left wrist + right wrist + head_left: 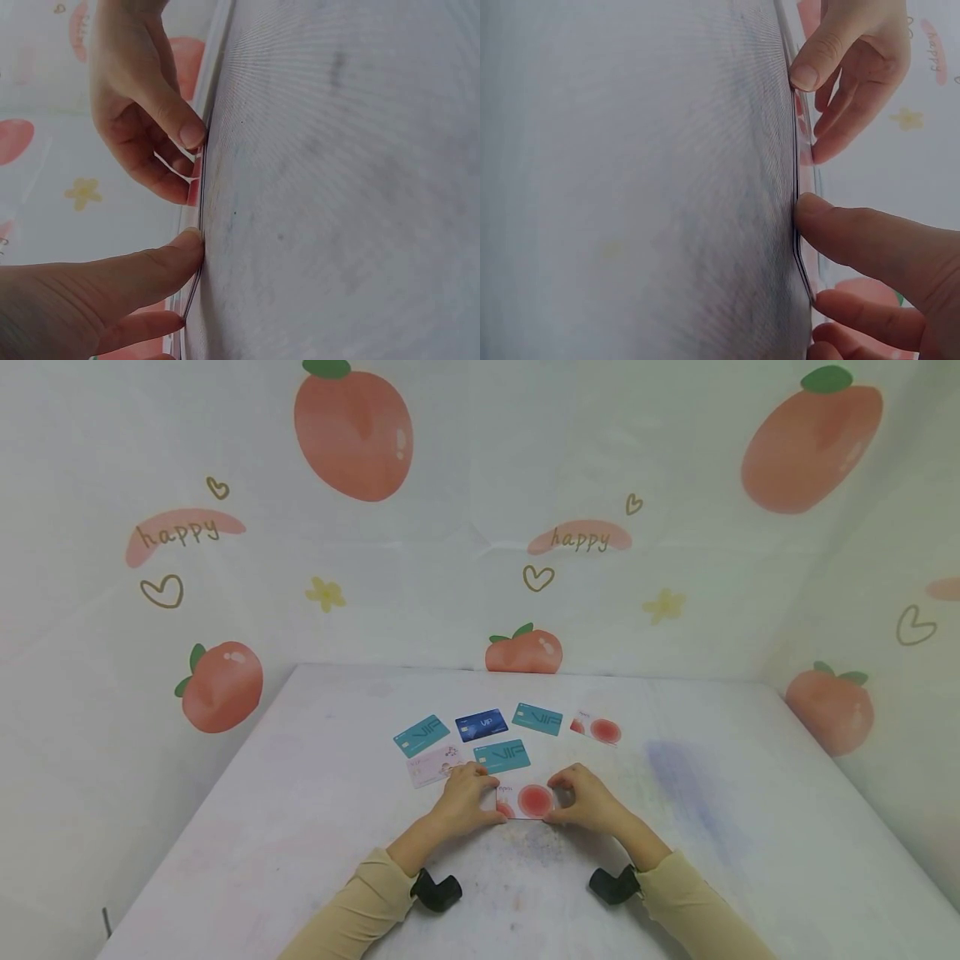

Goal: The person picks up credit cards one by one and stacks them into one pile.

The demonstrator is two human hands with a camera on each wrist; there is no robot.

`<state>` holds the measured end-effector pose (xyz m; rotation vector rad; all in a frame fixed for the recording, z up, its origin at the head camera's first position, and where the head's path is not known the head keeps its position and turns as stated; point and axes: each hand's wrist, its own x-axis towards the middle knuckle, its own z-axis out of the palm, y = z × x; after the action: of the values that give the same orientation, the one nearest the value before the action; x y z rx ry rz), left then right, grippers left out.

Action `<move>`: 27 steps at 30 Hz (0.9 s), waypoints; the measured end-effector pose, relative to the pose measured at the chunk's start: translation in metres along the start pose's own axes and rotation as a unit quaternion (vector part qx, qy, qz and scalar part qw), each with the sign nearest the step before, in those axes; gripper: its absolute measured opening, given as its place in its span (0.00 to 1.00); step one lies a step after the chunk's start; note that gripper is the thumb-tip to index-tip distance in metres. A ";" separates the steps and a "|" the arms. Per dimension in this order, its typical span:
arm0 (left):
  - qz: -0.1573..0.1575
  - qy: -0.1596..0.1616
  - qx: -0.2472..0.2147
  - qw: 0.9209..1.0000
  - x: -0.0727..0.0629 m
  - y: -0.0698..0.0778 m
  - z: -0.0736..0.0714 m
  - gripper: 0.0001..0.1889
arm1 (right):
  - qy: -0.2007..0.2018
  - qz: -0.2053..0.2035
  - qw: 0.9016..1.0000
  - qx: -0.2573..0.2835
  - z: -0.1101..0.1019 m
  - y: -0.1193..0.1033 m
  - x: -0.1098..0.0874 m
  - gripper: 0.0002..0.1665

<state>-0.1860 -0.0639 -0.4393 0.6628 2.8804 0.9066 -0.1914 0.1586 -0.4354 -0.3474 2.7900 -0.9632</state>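
A white card with a red circle (536,802) lies flat on the table between my two hands. My left hand (463,802) holds its left side, thumb at the near corner and fingers at the far one. On the right side my right hand (588,800) grips it the same way. Both wrist views show the card edge-on, low against the tabletop; whether another card lies under it I cannot tell. Just beyond is a teal VIP card (502,756). A pale pink card (435,767) lies partly behind my left hand.
Farther back, a row holds a teal card (422,736), a dark blue VIP card (482,725), another teal card (537,718) and a white card with a red circle (597,727). The white table (300,810) meets a fruit-patterned cloth backdrop (450,568).
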 end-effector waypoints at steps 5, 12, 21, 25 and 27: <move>0.000 0.001 0.005 1.000 0.000 0.000 0.001 0.26 | 0.001 -0.001 1.000 -0.004 0.001 0.000 0.000 0.25; 0.000 -0.001 0.007 1.000 0.000 -0.001 0.001 0.26 | 0.004 -0.003 1.000 -0.010 0.001 0.000 0.000 0.25; 0.005 0.001 0.011 1.000 0.001 0.000 0.000 0.26 | 0.000 -0.004 1.000 -0.008 -0.001 -0.002 -0.001 0.25; 0.005 -0.001 0.015 1.000 0.001 0.000 0.001 0.26 | -0.001 -0.005 1.000 -0.009 -0.001 -0.002 -0.001 0.25; 0.004 -0.002 0.015 1.000 0.001 0.000 0.001 0.26 | -0.002 -0.004 1.000 -0.010 -0.001 -0.002 -0.001 0.25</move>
<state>-0.1865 -0.0636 -0.4402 0.6791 2.8955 0.8622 -0.1903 0.1581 -0.4330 -0.3634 2.7991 -0.9372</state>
